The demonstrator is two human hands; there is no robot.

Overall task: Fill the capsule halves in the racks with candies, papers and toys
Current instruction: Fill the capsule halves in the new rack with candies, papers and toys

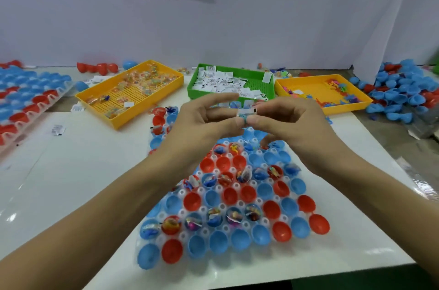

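A clear rack [242,199] of red and blue capsule halves lies in front of me on the white mat; several halves hold candy, paper and toys, others are bare. Above its far rows, my left hand [209,121] and my right hand [282,118] meet. Between their fingertips they pinch a small folded paper [247,112] with a bit of blue beneath it. Beyond the hands stand the yellow candy tray [133,92], the green paper tray [232,83] and the yellow toy tray [325,92].
A second rack [26,99] of capsule halves lies at the left edge. A heap of loose blue and red halves [406,88] sits at the right. Stray paper slips [58,129] lie on the mat. A white wall backs the table.
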